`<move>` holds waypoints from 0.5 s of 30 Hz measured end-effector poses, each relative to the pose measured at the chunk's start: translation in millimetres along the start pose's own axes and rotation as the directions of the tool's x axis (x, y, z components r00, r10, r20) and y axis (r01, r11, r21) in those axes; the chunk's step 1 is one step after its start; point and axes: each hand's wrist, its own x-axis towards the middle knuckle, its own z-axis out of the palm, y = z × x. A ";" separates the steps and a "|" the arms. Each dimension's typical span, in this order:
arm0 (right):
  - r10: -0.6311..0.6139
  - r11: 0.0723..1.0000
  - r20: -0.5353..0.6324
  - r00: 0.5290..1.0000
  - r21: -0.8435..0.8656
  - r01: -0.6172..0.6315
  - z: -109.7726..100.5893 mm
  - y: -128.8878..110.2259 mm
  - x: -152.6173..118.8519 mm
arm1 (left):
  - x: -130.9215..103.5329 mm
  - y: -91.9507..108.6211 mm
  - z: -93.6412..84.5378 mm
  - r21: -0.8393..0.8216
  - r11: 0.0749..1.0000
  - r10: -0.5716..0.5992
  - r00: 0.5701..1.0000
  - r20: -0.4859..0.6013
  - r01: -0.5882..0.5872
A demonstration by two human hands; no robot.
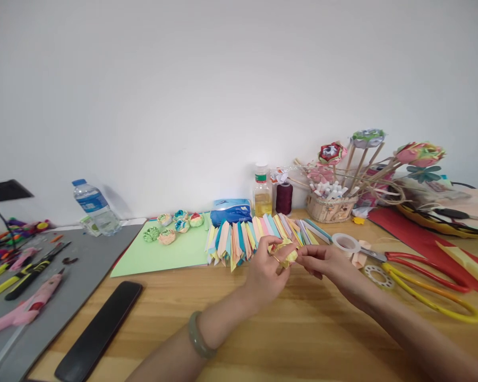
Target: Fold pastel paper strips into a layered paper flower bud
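Note:
A small yellow paper flower [287, 249] is held between my two hands above the wooden table. My left hand [267, 265] is closed round its left side, with a ring on one finger and a bangle at the wrist. Thumb and fingers of my right hand [324, 262] pinch together at the flower's right edge. Fingers cover part of the flower. Just behind them lies a row of folded paper strips [233, 241] in several colours. To the left, several finished paper flowers [167, 236] rest on a light green sheet [143, 259].
Scissors [430, 281] and a tape roll [346, 243] lie right of my hands. A basket [330, 208] of paper flowers, a thread spool [284, 198] and a glass bottle [263, 191] stand behind. Leftward are a black case [99, 331], a water bottle [97, 207] and a pink glue gun [32, 307].

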 end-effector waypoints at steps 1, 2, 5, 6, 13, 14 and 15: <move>0.005 1.000 -0.013 1.000 -0.007 -0.006 0.4 0.7 0.4 | -0.4 -0.2 0.1 0.012 1.000 0.001 1.000 0.004 -0.001; 0.014 1.000 -0.026 1.000 -0.006 -0.014 0.6 1.5 0.7 | -0.6 -0.4 0.1 0.022 1.000 0.001 1.000 0.004 -0.001; 0.049 0.995 -0.028 0.998 0.089 -0.046 0.4 2.9 1.0 | -0.3 -1.2 -0.4 0.040 0.999 -0.002 1.000 -0.013 0.002; 0.064 0.986 -0.012 0.998 0.157 -0.061 0.0 2.8 0.8 | 0.0 -1.5 -0.6 0.043 0.999 -0.001 1.000 -0.021 0.002; 0.162 0.859 0.094 0.982 0.477 -0.187 -1.5 2.5 0.3 | -0.1 -2.8 -1.1 0.066 0.998 0.013 0.999 -0.034 -0.010; 0.170 0.855 0.093 0.981 0.481 -0.194 -1.2 3.7 0.9 | -0.5 -2.9 -1.1 0.072 0.997 0.016 0.999 -0.028 -0.014; 0.176 0.853 0.090 0.980 0.482 -0.198 -0.8 5.0 1.7 | -0.9 -3.0 -1.1 0.080 0.997 0.021 1.000 -0.020 -0.019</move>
